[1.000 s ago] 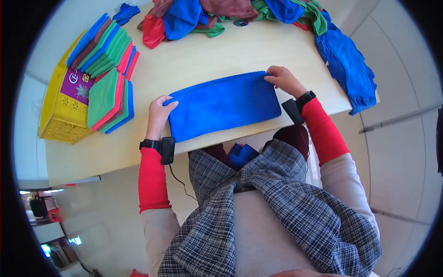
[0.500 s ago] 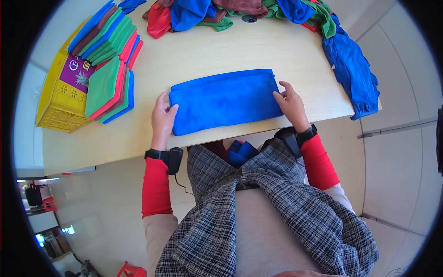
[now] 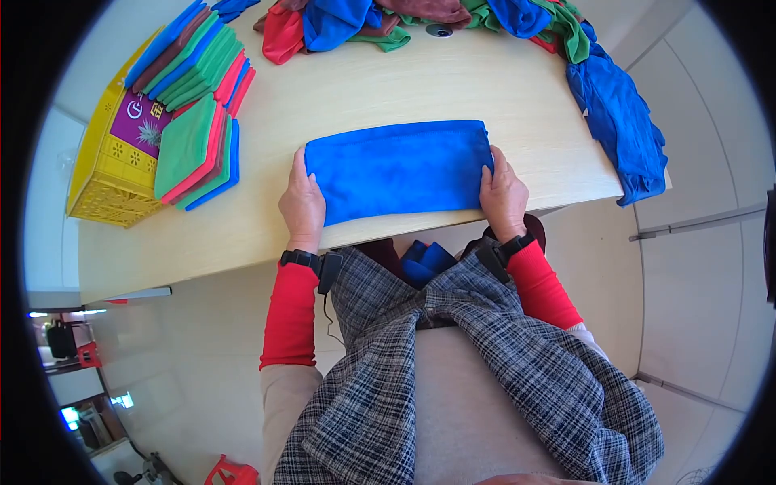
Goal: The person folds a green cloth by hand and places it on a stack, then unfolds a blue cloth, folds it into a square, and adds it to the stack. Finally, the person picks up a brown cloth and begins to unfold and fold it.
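A blue cloth, folded into a long rectangle, lies in front of me near the table's front edge. My left hand grips its left end, with the thumb along the edge and the other fingers partly hidden. At the opposite end my right hand holds the cloth in the same way, thumb against the fabric. The cloth looks smooth and flat between both hands, with a seam along its far edge.
On the left, a yellow plastic basket stands beside folded green, red, brown and blue cloths. Crumpled cloths are heaped along the far side. A loose blue cloth hangs near the right edge of the table.
Both hands have moved inward onto the cloth's ends and now clasp them, where the fingers were more spread before. The cloth looks slightly shorter from side to side.
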A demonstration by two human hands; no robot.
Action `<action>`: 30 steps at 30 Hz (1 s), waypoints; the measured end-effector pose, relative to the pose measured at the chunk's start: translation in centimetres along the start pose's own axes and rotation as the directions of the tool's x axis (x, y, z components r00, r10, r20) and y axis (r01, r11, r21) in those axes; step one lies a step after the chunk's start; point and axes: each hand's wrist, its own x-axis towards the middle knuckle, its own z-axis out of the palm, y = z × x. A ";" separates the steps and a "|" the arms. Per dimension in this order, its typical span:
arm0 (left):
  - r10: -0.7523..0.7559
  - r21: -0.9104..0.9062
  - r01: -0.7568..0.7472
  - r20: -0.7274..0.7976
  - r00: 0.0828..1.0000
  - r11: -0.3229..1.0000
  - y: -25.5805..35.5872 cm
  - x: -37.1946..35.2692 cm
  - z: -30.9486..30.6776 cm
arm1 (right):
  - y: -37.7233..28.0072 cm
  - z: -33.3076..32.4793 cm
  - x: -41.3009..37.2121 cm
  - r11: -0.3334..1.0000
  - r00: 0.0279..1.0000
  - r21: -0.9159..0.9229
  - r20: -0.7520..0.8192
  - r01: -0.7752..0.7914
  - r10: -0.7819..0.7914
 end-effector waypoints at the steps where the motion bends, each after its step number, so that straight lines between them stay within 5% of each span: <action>1: 0.000 0.002 0.000 -0.001 1.000 1.000 0.1 0.0 0.0 | 0.0 0.0 0.0 1.000 1.000 -0.002 0.001 0.000 0.000; 9: -0.021 0.106 0.015 0.056 0.998 0.994 0.7 -0.3 -0.3 | 0.4 -0.1 -0.3 1.000 1.000 0.004 -0.010 -0.003 0.003; 13: 0.122 0.117 -0.111 -0.090 0.988 0.987 0.1 -0.6 -0.3 | 0.4 0.2 -0.3 1.000 1.000 0.005 -0.014 0.000 0.000; 16: -0.056 -0.071 0.054 -0.033 0.998 0.996 -0.3 -2.1 -1.2 | 0.5 0.0 -0.2 1.000 1.000 0.004 -0.011 -0.012 0.012; 20: -0.067 -0.217 0.051 -0.072 0.995 0.975 -1.0 -4.7 -1.5 | 0.3 0.1 -0.2 1.000 1.000 0.018 -0.012 -0.011 0.011; 30: 0.046 0.010 -0.045 -0.163 0.986 0.999 -0.9 -6.7 -0.3 | 0.5 0.0 -0.2 1.000 1.000 -0.016 0.012 0.004 -0.003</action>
